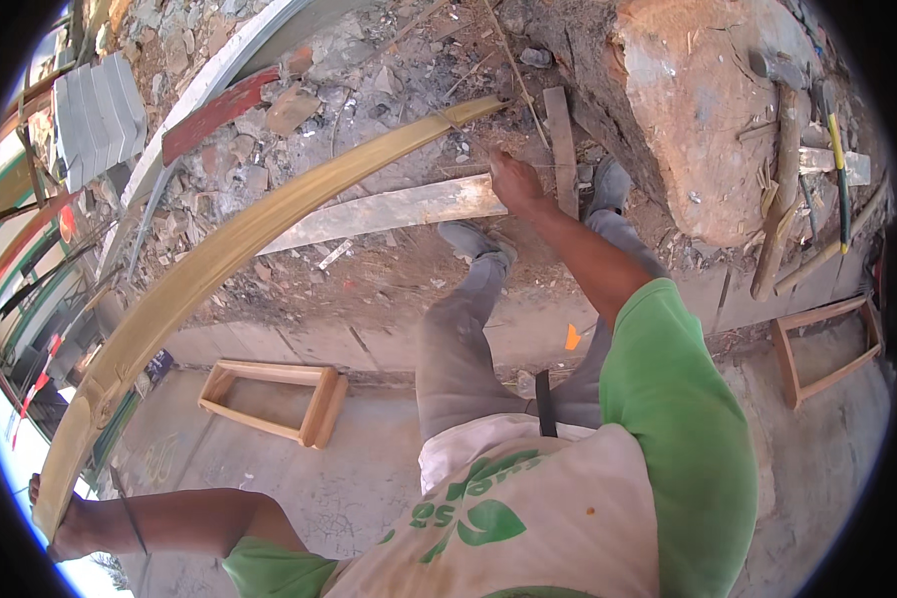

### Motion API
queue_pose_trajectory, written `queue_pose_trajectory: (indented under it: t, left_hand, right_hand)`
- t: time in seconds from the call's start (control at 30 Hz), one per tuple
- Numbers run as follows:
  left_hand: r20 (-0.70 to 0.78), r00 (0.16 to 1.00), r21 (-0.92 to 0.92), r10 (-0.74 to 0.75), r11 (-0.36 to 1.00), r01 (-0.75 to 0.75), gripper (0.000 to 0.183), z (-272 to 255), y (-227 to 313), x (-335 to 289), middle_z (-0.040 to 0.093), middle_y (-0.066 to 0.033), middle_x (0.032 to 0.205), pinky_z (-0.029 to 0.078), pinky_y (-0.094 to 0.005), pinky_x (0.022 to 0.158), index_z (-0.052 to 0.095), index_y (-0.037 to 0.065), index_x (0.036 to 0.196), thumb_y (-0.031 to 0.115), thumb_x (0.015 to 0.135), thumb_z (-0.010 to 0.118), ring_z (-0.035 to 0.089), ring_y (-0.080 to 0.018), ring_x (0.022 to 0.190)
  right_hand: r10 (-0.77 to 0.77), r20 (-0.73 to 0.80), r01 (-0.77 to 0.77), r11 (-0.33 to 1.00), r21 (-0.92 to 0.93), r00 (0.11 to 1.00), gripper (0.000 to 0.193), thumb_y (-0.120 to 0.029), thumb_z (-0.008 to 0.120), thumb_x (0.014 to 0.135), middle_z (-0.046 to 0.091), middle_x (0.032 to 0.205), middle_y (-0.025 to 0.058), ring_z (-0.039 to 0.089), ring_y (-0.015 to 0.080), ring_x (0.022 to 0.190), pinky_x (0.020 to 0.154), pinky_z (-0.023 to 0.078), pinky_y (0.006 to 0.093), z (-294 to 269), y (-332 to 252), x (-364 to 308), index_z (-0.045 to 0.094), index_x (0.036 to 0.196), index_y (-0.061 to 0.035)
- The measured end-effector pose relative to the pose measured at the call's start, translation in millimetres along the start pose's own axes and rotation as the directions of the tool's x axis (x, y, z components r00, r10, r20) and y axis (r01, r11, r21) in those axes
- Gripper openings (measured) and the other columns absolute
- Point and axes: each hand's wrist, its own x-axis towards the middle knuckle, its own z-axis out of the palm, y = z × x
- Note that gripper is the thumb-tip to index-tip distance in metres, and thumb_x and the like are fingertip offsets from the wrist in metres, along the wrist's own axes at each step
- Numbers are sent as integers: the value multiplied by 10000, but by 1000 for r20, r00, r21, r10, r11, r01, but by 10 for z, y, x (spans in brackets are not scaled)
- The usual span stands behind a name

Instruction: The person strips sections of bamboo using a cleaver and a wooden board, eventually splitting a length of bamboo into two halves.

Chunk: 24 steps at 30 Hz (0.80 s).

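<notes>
A long yellowish wooden board [244, 234] runs from the lower left up to the top middle, appearing bowed in this view. My left hand [65, 526] is wrapped round its near end at the left rim. Close to the board's far end is my right hand [516, 184], its fingers closed; what they hold, if anything, is too small to make out. A thin strand seems to cross the board's tip near that hand. Below the hand lies a pale, worn plank [389, 211] on the dirt, its end beside my wrist. My shoes [476, 239] stand on either side of this spot.
A large reddish block [693, 120] rises at the right, with a hammer [782, 75] and a yellow-black handled tool [837, 169] by it. Wooden frames [269, 371] lie on the concrete. Rubble, a red board [219, 112] and a ridged grey sheet [100, 120] are at upper left.
</notes>
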Motion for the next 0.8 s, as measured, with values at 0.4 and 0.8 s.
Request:
queue_pose_trajectory:
  t: [0.4,0.8]
  left_hand:
    - [116,990,98,-75,993,64,983,-744,102,-20,461,-292,922,452,-505,742,365,-164,1038,753,847,66,504,-374,824]
    - [620,784,-188,5,972,143,837,-1048,262,-318,542,-278,937,481,-478,824,436,-137,1042,673,860,333,589,-362,828]
  right_hand:
    - [448,128,-449,893,-22,885,230,-73,464,870,644,916,246,640,421,852,723,511,501,-187,374,329,496,1087,-5]
    - [167,200,-140,980,-145,966,263,-47,463,843,643,900,239,633,410,816,709,499,502,-201,133,338,496,1093,25]
